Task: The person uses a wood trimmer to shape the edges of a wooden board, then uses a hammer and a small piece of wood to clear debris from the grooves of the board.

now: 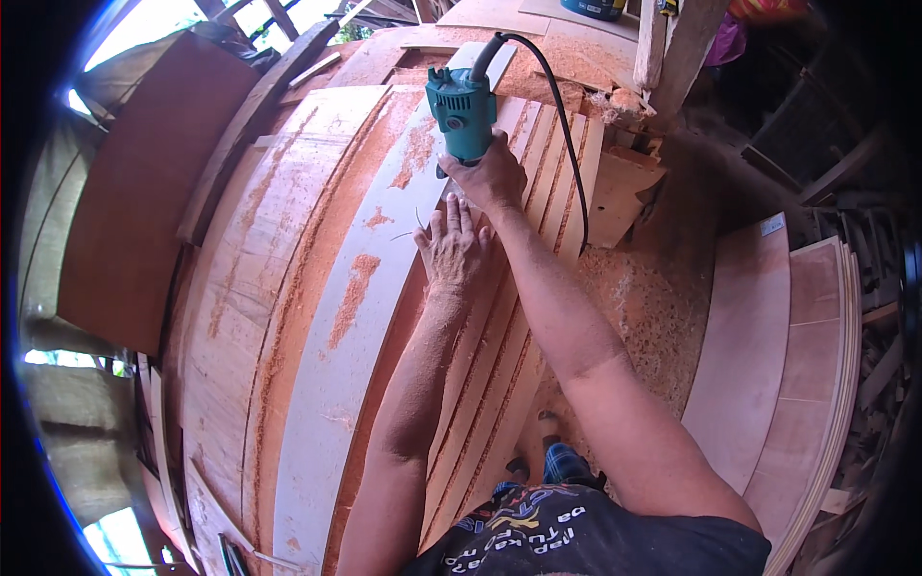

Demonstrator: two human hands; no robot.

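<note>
We log router (pixel 463 115) upper centre, long axis near-vertical in frame | right hand (pixel 495 175) nearer, grasping its base | left hand (pixel 453 252) just below, spread flat on boards (pixel 322 403)

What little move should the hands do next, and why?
Maybe slide the left hand back a bit: it lies flat, with its fingers very near the lower end of the green power tool that the right hand grips.

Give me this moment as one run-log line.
Right hand: holds teal corded trim router | left hand: palm down beside long pale board | nearby: sawdust on that board
</note>
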